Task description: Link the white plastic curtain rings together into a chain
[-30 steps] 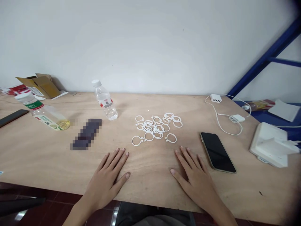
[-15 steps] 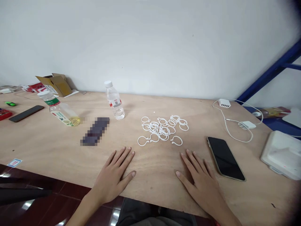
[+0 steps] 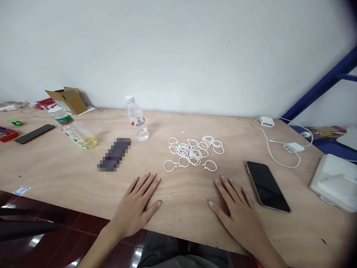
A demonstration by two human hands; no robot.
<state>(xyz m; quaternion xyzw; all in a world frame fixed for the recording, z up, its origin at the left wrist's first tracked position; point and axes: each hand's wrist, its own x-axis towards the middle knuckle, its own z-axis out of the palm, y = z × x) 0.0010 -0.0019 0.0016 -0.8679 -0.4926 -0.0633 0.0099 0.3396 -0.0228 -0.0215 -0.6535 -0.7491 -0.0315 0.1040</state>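
On the broad plywood table (image 3: 55,175), the flat, open left hand (image 3: 136,206) and right hand (image 3: 237,214) haven't stirred, holding nothing; the cluster of white plastic rings (image 3: 193,152) still lies untouched just beyond their fingertips.

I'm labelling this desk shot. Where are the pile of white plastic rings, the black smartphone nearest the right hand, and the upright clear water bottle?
pile of white plastic rings (image 3: 195,152), head view, middle of the heap.
black smartphone (image 3: 267,186), head view, centre of its dark screen.
upright clear water bottle (image 3: 138,122), head view, on its label.
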